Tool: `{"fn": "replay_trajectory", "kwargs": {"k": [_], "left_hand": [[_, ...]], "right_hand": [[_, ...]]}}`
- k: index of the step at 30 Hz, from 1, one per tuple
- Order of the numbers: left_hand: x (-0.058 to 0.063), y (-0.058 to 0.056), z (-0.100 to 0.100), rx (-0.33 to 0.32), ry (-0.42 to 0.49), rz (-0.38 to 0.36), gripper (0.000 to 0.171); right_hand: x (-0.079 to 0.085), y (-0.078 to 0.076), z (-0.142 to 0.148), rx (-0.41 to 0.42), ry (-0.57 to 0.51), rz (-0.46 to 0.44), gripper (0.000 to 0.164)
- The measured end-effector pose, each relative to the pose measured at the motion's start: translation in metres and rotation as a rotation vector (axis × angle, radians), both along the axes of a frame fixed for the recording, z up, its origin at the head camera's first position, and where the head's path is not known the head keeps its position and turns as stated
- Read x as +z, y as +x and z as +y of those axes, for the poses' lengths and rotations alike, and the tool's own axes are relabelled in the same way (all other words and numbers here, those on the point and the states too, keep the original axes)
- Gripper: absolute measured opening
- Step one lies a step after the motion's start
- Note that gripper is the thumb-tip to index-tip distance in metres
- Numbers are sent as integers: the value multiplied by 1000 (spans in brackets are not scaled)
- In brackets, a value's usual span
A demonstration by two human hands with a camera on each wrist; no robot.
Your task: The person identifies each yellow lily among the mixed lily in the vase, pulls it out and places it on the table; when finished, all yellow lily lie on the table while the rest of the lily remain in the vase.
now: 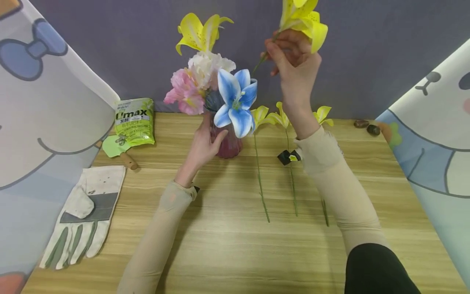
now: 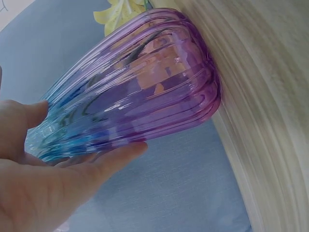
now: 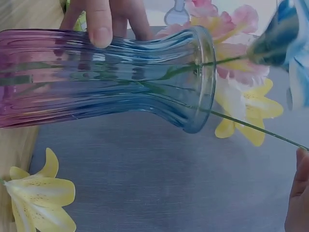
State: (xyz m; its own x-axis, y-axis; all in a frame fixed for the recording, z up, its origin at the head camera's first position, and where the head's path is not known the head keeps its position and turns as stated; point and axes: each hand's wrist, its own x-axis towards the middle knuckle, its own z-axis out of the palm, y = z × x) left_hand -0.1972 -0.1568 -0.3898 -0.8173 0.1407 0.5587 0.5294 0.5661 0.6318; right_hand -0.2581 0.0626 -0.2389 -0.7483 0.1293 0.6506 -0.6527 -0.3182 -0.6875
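My left hand [image 1: 205,141] holds a ribbed glass vase [image 2: 159,72], fingers and thumb around its side. The glass fades from purple at the base to blue at the mouth, and the base is at the wooden table. A blue-and-white lily [image 1: 236,102], a pink flower [image 1: 187,90], a white flower [image 1: 209,65] and a yellow lily [image 1: 200,32] top the vase. Up to the right, my right hand [image 1: 297,61] pinches the green stem of another yellow lily [image 1: 302,18]. In the right wrist view that stem [image 3: 260,129] slants into the vase mouth.
Three yellow lilies [image 1: 260,116] with long stems lie right of the vase. Leftward are a green fertilizer bag [image 1: 136,126], a small trowel [image 1: 128,161] and a white-and-grey glove [image 1: 92,204]. Dark stones [image 1: 373,130] lie back right. A grey backdrop [image 1: 121,53] stands behind.
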Motion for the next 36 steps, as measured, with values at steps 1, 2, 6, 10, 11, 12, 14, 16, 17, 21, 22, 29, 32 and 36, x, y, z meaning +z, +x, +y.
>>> {"fn": "replay_trajectory", "kwargs": {"k": [1, 2, 6, 10, 11, 12, 14, 16, 17, 21, 22, 29, 32, 36], "left_hand": [[0, 0, 0, -1, 0, 0, 64], [1, -1, -1, 5, -6, 4, 65], [0, -1, -1, -1, -11, 9, 62], [-1, 0, 0, 3, -7, 4, 64], [-1, 0, 0, 4, -7, 3, 65], [-1, 0, 1, 1, -4, -1, 66], [-2, 0, 1, -7, -1, -8, 65], [-2, -1, 2, -12, 2, -14, 65], [-2, -1, 3, -15, 7, -16, 65], [-2, 0, 3, -12, 11, -24, 61], [-2, 0, 3, -14, 10, -25, 61], [-2, 0, 3, -20, 1, -33, 64], [-2, 1, 3, -23, 0, -35, 65], [-1, 1, 2, -15, 1, -36, 68]], "right_hand": [[0, 1, -1, 1, 20, 6, 14], [0, 1, -2, 3, 43, 10, 13], [-6, 0, -6, 16, 137, 56, 11], [-15, 1, -11, 62, 228, 87, 9], [-16, 1, -12, 69, 242, 81, 9], [-16, 2, -12, 78, 239, 65, 9], [-15, 3, -11, 86, 192, 42, 10], [-12, 3, -10, 76, 125, 36, 13], [-11, 2, -9, 76, 95, 34, 15], [-11, 1, -7, 55, 175, 65, 15], [-11, 2, -7, 52, 211, 59, 14], [-15, 5, -4, 49, 292, 12, 9], [-14, 4, -1, 55, 264, 9, 16], [-13, 2, 2, 32, 178, 23, 8]]}}
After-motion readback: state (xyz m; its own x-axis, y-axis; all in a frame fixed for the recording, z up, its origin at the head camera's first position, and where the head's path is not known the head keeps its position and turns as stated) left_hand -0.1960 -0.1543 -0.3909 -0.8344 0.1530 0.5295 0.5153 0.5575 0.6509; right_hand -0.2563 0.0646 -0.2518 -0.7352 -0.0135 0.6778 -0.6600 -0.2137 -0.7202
